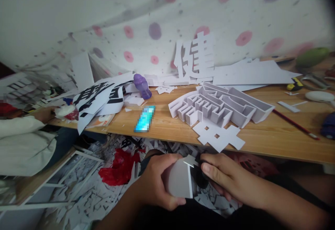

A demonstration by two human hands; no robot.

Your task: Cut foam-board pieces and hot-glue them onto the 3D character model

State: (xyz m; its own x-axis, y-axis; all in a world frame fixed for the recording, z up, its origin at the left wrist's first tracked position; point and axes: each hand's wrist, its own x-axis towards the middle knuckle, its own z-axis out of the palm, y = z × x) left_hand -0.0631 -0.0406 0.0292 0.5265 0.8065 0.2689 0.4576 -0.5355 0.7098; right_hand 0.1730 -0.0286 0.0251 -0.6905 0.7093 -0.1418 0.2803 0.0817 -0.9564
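My left hand (159,179) is wrapped around a curved piece of white foam board (178,179), fingers behind and thumb in front, just below the table's front edge. My right hand (222,174) is closed on a dark-handled tool with a flat metal blade (192,161); its exact kind is hard to tell. That blade lies against the upper edge of the white piece. Beyond my hands, a cross-shaped flat white cutout (218,135) hangs slightly over the table edge. It touches a white raised-wall letter form (222,104) standing on the table.
On the wooden table (162,118) are a phone (145,118), a purple bottle (142,86), a pencil (295,123) and printed sheets (102,97). A white cut-out character (195,60) leans at the back. Scraps and a red bag (120,167) cover the floor. Another person's sleeve (23,146) shows left.
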